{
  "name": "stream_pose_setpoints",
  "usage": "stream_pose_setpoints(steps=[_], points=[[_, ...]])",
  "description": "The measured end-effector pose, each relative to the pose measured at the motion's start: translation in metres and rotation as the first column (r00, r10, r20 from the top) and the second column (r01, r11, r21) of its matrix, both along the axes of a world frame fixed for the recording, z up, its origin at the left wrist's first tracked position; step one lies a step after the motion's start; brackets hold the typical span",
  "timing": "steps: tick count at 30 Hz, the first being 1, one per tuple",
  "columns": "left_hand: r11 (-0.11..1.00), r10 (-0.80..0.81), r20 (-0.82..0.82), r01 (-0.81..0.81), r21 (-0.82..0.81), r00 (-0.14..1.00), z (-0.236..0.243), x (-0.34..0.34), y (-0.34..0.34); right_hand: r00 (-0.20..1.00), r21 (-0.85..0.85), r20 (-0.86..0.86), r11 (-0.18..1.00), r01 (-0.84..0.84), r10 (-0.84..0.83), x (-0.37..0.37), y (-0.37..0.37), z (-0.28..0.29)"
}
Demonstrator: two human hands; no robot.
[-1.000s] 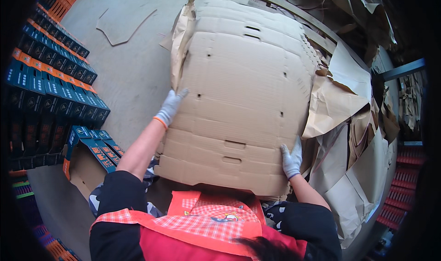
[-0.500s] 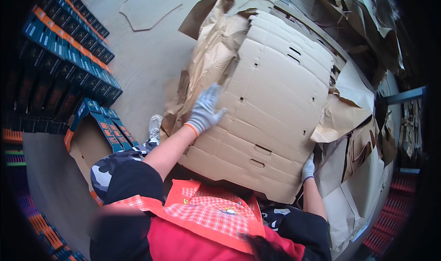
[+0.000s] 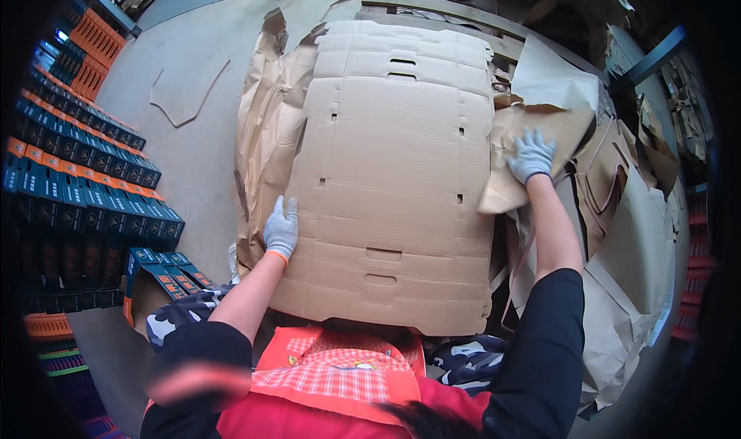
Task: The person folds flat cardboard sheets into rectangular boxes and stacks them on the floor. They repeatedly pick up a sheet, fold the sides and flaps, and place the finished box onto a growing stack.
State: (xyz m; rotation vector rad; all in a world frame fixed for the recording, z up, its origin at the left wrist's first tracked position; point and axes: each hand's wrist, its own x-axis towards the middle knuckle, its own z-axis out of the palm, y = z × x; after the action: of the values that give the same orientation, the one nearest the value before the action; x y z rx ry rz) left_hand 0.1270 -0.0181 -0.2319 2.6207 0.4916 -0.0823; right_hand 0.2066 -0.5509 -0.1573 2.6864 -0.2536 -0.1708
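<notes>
A stack of flat, die-cut cardboard sheets (image 3: 397,165) lies in front of me, with slots and small square holes showing in the top sheet. At its left edge rests my left hand (image 3: 282,229) in a light glove with an orange cuff, thumb and fingers apart. My right hand (image 3: 532,156), gloved with a dark cuff, is spread flat on brown wrapping paper (image 3: 505,188) beside the stack's right edge. More crumpled brown paper (image 3: 266,122) runs along the stack's left side. Neither hand grips anything.
Rows of dark teal and orange boxes (image 3: 93,200) stand at the left, with an opened box (image 3: 150,284) nearer me. A wooden pallet (image 3: 440,10) shows beyond the stack. Loose paper sheets (image 3: 617,300) pile up at the right. A bent strip (image 3: 185,118) lies on the floor.
My right hand has moved from the stack's near right edge up onto the brown paper. My left hand has slid from the top sheet to its left edge. The view has turned.
</notes>
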Motion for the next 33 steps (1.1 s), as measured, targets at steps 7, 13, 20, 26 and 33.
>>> stream_pose_setpoints(steps=[7,13,20,26,33], points=[[0.999,0.009,0.048,-0.008,-0.031,0.999,-0.015,-0.001,0.008,0.62,0.002,-0.527,0.728,0.685,-0.582,-0.231,-0.181,-0.083],[0.847,-0.49,0.193,0.411,0.338,0.85,0.001,0.014,0.015,0.529,0.025,-0.813,0.892,0.452,-0.245,-0.302,-0.238,-0.088],[0.73,-0.401,-0.126,0.4,0.555,0.907,-0.003,0.097,0.077,0.77,0.172,0.409,0.87,0.462,-0.489,-0.226,-0.2,0.082],[0.726,-0.556,-0.507,0.682,0.088,0.658,-0.117,0.074,0.108,0.914,0.247,0.129,0.88,-0.406,0.385,-0.171,-0.029,0.004],[0.926,-0.307,-0.596,0.087,-0.368,0.742,-0.104,0.089,0.112,0.869,0.401,-0.492,0.872,0.28,-0.053,-0.151,-0.014,-0.038]])
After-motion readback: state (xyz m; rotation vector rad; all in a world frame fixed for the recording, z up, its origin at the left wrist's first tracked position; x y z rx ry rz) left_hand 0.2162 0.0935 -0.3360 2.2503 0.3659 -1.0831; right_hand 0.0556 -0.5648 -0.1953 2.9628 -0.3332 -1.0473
